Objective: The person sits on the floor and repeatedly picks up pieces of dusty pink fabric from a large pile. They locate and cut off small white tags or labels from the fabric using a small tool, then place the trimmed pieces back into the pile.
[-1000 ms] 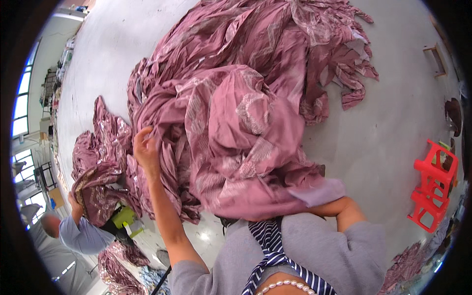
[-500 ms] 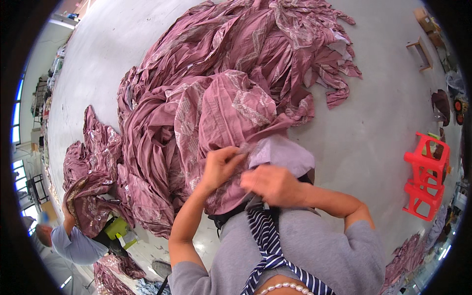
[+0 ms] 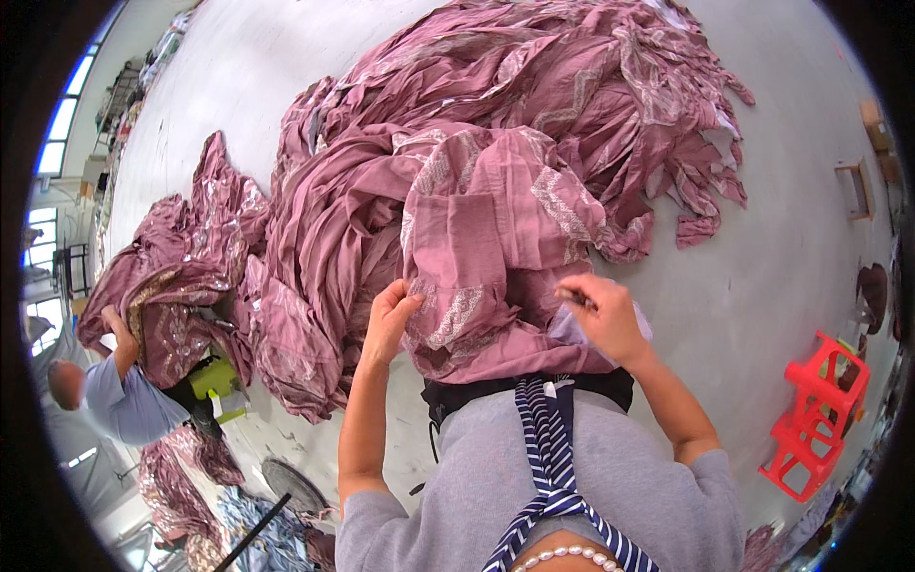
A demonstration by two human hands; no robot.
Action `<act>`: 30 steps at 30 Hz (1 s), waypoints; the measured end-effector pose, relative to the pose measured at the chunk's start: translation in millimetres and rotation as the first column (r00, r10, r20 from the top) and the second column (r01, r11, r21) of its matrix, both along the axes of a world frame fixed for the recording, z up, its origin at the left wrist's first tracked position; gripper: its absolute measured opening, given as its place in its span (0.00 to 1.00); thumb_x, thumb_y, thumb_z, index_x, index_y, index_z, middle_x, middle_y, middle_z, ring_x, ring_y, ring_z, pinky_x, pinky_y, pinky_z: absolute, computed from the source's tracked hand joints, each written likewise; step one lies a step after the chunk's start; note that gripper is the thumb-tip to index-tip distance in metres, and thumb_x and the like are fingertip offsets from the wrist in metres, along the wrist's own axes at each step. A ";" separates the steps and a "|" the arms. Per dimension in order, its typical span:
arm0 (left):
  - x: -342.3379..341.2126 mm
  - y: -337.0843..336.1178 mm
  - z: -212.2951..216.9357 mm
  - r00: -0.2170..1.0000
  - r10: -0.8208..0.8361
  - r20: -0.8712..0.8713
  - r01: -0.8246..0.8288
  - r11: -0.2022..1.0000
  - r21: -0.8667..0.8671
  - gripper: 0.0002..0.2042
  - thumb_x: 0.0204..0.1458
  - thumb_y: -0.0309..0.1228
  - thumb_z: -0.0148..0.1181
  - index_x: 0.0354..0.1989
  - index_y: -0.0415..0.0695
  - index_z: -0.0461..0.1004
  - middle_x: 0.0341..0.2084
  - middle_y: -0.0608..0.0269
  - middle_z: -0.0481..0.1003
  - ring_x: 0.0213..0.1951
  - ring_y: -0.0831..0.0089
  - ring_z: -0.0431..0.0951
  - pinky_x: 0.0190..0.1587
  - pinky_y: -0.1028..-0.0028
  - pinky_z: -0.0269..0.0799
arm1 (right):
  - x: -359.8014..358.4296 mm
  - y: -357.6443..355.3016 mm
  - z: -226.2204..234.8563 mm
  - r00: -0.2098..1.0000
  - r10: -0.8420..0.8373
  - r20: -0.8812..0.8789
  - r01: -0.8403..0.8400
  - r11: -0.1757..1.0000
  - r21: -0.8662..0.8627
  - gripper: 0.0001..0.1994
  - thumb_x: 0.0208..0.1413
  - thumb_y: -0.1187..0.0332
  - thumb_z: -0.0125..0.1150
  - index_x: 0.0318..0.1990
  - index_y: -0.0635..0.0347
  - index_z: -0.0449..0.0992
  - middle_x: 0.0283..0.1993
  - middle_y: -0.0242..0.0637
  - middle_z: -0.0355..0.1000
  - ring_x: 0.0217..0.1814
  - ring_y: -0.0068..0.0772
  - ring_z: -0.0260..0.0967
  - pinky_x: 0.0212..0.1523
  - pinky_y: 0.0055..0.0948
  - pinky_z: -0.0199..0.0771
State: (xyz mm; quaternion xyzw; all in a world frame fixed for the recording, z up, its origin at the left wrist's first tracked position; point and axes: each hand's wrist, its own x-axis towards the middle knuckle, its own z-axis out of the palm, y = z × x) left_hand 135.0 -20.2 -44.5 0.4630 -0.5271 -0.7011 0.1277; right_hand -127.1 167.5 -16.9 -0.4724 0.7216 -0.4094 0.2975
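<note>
A big heap of mauve patterned cloth [image 3: 477, 181] spreads over the grey floor in front of me, with its near end draped across my lap. My left hand [image 3: 389, 319] grips the near edge of that cloth, fingers curled into a fold. My right hand [image 3: 602, 315] pinches the cloth's edge on the other side, by a paler lilac piece [image 3: 572, 329] that shows under the fingers. Both forearms come up from the lower edge, and the stretch of cloth between the hands hangs slack.
A second mound of the same cloth [image 3: 172, 276] lies at the left, where another person in a light blue shirt [image 3: 119, 400] bends over it. A red plastic stool [image 3: 815, 415] stands at the right. A lime-green object [image 3: 214, 381] sits near that person.
My hands, close together at the cloth's edge half a second ago, have drawn apart, left hand to the left and right hand to the right, each holding the cloth.
</note>
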 end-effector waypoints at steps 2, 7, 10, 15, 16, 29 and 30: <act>4.9 -0.3 2.1 1.000 -0.017 0.021 0.018 0.997 -0.078 0.03 0.51 0.28 0.56 0.30 0.42 0.71 0.25 0.78 0.68 0.28 0.88 0.64 0.32 0.85 0.60 | -5.6 -17.5 -1.3 0.994 -0.076 0.082 0.076 0.997 0.004 0.11 0.47 0.78 0.60 0.41 0.62 0.74 0.29 0.42 0.74 0.29 0.30 0.75 0.28 0.28 0.70; -8.6 -21.1 24.7 0.888 -0.052 0.458 0.337 0.750 -0.569 0.16 0.44 0.35 0.64 0.41 0.43 0.72 0.28 0.59 0.77 0.29 0.68 0.78 0.37 0.70 0.72 | -13.9 -82.0 -4.4 0.985 -0.090 0.145 0.091 0.996 0.003 0.10 0.52 0.73 0.60 0.43 0.62 0.74 0.24 0.42 0.74 0.26 0.30 0.75 0.27 0.28 0.70; -40.8 -41.8 33.9 0.919 0.096 0.382 0.308 0.428 -0.850 0.18 0.44 0.33 0.65 0.45 0.44 0.72 0.41 0.58 0.75 0.45 0.62 0.74 0.47 0.67 0.68 | -12.0 -127.1 -8.2 0.992 0.024 0.120 -0.031 0.998 0.054 0.10 0.52 0.70 0.59 0.42 0.61 0.74 0.23 0.42 0.74 0.27 0.37 0.75 0.28 0.33 0.70; -85.1 -71.1 10.9 0.869 -0.089 0.487 0.495 0.154 -0.855 0.15 0.40 0.27 0.65 0.39 0.45 0.75 0.35 0.59 0.74 0.43 0.61 0.73 0.49 0.64 0.65 | -5.6 -140.0 -35.4 0.938 0.025 -0.345 -0.071 0.990 -0.124 0.08 0.47 0.73 0.60 0.37 0.59 0.73 0.24 0.41 0.73 0.28 0.46 0.72 0.30 0.40 0.70; -80.4 -74.9 7.4 0.869 -0.103 0.483 0.493 0.132 -0.860 0.13 0.39 0.25 0.65 0.36 0.44 0.76 0.32 0.60 0.74 0.41 0.61 0.73 0.45 0.64 0.67 | -6.0 -130.5 -29.6 0.924 -0.008 -0.383 -0.082 0.973 -0.217 0.09 0.45 0.74 0.60 0.36 0.58 0.73 0.25 0.40 0.73 0.28 0.45 0.72 0.30 0.39 0.70; -52.1 -21.0 16.6 0.984 0.181 0.004 -0.044 0.259 -0.965 0.09 0.37 0.17 0.63 0.24 0.43 0.71 0.37 0.63 0.76 0.32 0.67 0.76 0.31 0.73 0.71 | 11.2 -61.0 -18.7 0.836 -0.020 -0.548 -0.257 0.869 -0.423 0.15 0.34 0.78 0.60 0.35 0.55 0.75 0.23 0.31 0.69 0.22 0.33 0.65 0.23 0.31 0.61; -52.0 -16.9 15.8 0.976 0.216 -0.031 -0.102 0.330 -0.938 0.08 0.37 0.16 0.63 0.24 0.43 0.71 0.38 0.62 0.76 0.32 0.68 0.77 0.30 0.75 0.71 | 15.3 -59.0 -18.9 0.840 -0.003 -0.543 -0.270 0.865 -0.422 0.15 0.34 0.78 0.61 0.35 0.55 0.75 0.23 0.31 0.68 0.21 0.33 0.65 0.23 0.31 0.61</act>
